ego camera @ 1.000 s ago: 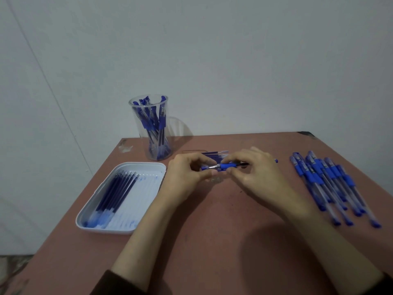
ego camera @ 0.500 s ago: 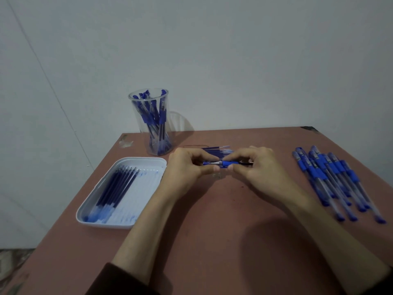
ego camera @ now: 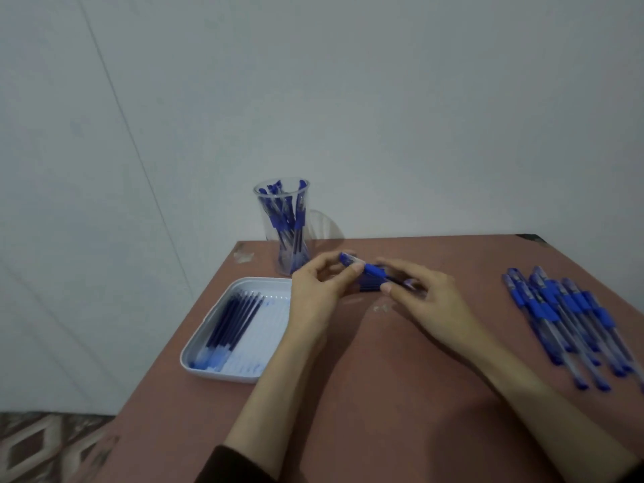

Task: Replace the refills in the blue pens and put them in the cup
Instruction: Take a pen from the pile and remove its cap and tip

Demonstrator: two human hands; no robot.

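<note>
A blue pen (ego camera: 370, 269) is being held just above the tabletop (ego camera: 383, 395), close in front of the clear cup (ego camera: 271, 235). Its long axis is being carried roughly left to right on a slight slant: one blue end is being pointed left and away, toward the cup, while the other end is being pointed right and toward the person. The left end is being pinched between the thumb and curled fingers of the left hand (ego camera: 313, 294). The right part is being gripped by the curled fingers and thumb of the right hand (ego camera: 428, 305), where the pen is blurred and partly hidden. More blue pens are being held upright in the cup. Dark refills (ego camera: 231, 322) are lying side by side in the white tray (ego camera: 223, 376) on the left. A row of blue pens (ego camera: 571, 318) is lying well apart on the right, long axes running away from the person.
</note>
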